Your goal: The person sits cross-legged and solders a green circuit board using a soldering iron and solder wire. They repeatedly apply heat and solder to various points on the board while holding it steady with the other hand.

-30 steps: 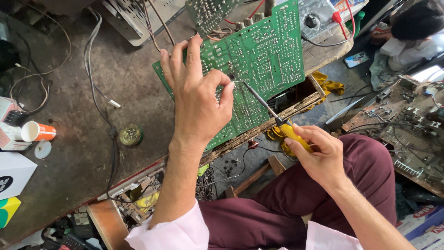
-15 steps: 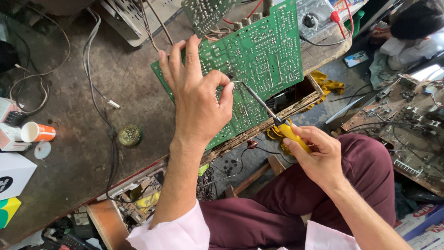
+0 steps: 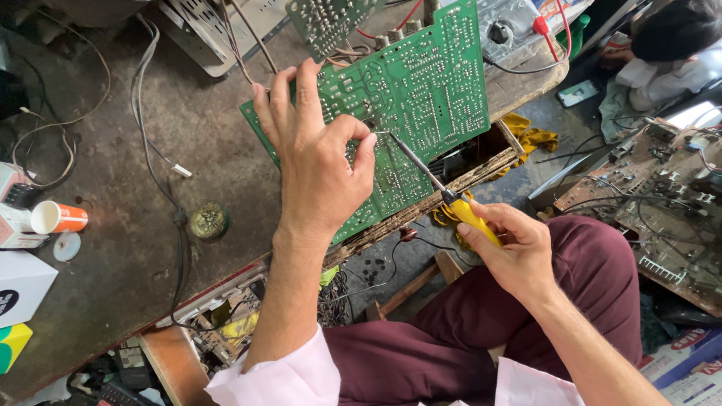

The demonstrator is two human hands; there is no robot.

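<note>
A large green circuit board (image 3: pixel 429 90) lies solder side up on the worn workbench (image 3: pixel 128 263), overhanging its front edge. My left hand (image 3: pixel 316 158) rests on the board with thumb and forefinger pinched together near its middle, holding something too thin to make out. My right hand (image 3: pixel 511 252) grips the yellow handle of a soldering iron (image 3: pixel 451 199). The iron's metal tip reaches the board right by my left fingertips.
An orange and white tube (image 3: pixel 60 218), a round tin (image 3: pixel 208 220) and cables lie on the bench to the left. Metal chassis parts stand at the back. Another person sits at the top right near more circuit boards (image 3: pixel 662 203) on the floor.
Both hands hold nearly the same pose. The iron's tip stays at the same spot on the board.
</note>
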